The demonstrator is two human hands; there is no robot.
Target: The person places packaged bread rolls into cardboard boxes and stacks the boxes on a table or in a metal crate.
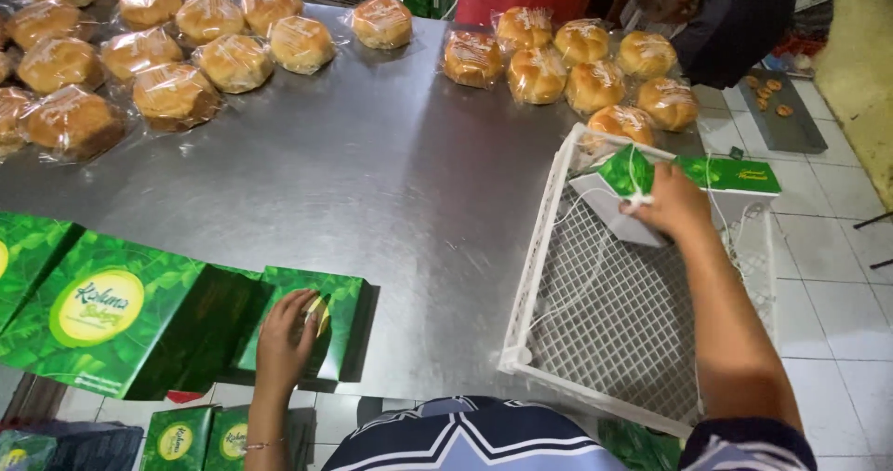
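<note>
so the left hand (290, 333) is lying flat on a green folded box (312, 327) near the front edge of the steel desk (391, 192), fingers spread out and just pressing on top, not really pinching anything. that box is the end one of a row of flat green boxes (102, 313) overlapping each other off to the left.

right hand (672, 203) is reaching out over the white plastic crate (558, 248) that hangs off the right side of the desk. its grip is closed around a partly folded green and white box (642, 187) held above the crate's far corner, and there's thin white string (567, 304) trailing down from it across the mesh bottom.

wrapped buns (233, 60) are spread over the far left of the desk, another bunch of buns (595, 71) sits just behind the crate. someone else in dark clothes (739, 15) stands at the far right.

what could go wrong imo: that string looks loose enough to snag in the crate mesh and yank the box out of the grip. also the crate overhangs the edge, so leaning on it could tip it. and the box stack under the left hand could slide on the slick steel.
</note>
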